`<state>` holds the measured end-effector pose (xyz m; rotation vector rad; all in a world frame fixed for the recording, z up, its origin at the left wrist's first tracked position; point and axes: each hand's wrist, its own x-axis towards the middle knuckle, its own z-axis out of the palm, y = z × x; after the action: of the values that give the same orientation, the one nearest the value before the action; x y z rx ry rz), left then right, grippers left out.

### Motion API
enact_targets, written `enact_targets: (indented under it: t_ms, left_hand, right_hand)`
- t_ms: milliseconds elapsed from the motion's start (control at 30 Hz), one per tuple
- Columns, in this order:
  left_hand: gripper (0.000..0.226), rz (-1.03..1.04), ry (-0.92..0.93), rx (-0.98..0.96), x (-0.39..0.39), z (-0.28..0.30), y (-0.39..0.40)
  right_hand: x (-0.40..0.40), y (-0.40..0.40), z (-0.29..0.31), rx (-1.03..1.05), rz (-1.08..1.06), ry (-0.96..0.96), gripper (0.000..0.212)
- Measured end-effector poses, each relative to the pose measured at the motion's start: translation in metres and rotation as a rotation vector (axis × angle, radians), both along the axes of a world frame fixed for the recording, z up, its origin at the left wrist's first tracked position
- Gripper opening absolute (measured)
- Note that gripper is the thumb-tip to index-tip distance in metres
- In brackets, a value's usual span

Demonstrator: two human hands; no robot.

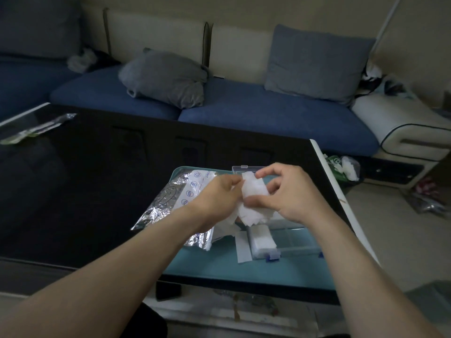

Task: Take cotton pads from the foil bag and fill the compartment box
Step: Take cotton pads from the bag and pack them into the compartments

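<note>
Both hands meet over a teal mat (219, 267) that lies on a dark, shiny table (85, 186). They hold a stack of white cotton pads (253, 191) up in the air between them. The left hand (217, 193) has its fingers curled around the left side of the stack. The right hand (290, 193) pinches the stack from the other side, with the thumb low and the fingers bent over the top. More white pads hang loose under the hands. The foil bag (170, 203) lies on the mat just left of the hands, crinkly and silver, with blue round pictures on it. The clear compartment box (280, 240) sits on the mat under and behind the hands. One long slot near the front is full of white pads. Behind the table stands a blue sofa (244, 111) with grey cushions (166, 76).
</note>
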<state>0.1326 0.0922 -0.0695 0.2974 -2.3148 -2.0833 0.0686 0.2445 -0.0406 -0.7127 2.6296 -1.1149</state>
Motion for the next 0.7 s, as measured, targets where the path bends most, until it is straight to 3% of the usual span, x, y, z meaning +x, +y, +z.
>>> enact_targets:
  t_ms: [133,200,267,367,567,700]
  left_hand:
    - [0.025,-0.031,-0.093,0.381,0.000,0.005,0.000]
    - [0.026,-0.118,-0.066,0.437,-0.001,0.004,-0.006]
    - [0.032,-0.161,-0.044,0.439,-0.001,0.001,-0.010]
    - [0.024,-0.113,-0.045,0.404,-0.001,0.000,-0.013]
    - [0.030,-0.087,-0.066,0.395,-0.001,0.004,-0.012]
    - [0.024,0.107,-0.025,0.293,-0.003,0.001,-0.011]
  right_hand:
    - [-0.005,-0.001,-0.006,0.026,-0.073,-0.028,0.056]
    - [-0.009,0.000,-0.011,-0.055,-0.070,-0.077,0.047]
    - [-0.011,0.002,-0.016,-0.151,-0.087,-0.093,0.039]
    - [-0.015,0.003,-0.020,-0.282,-0.155,-0.084,0.032]
    - [-0.020,0.005,-0.025,-0.421,-0.112,-0.218,0.031]
    - [-0.023,0.007,-0.022,-0.570,-0.218,-0.302,0.024]
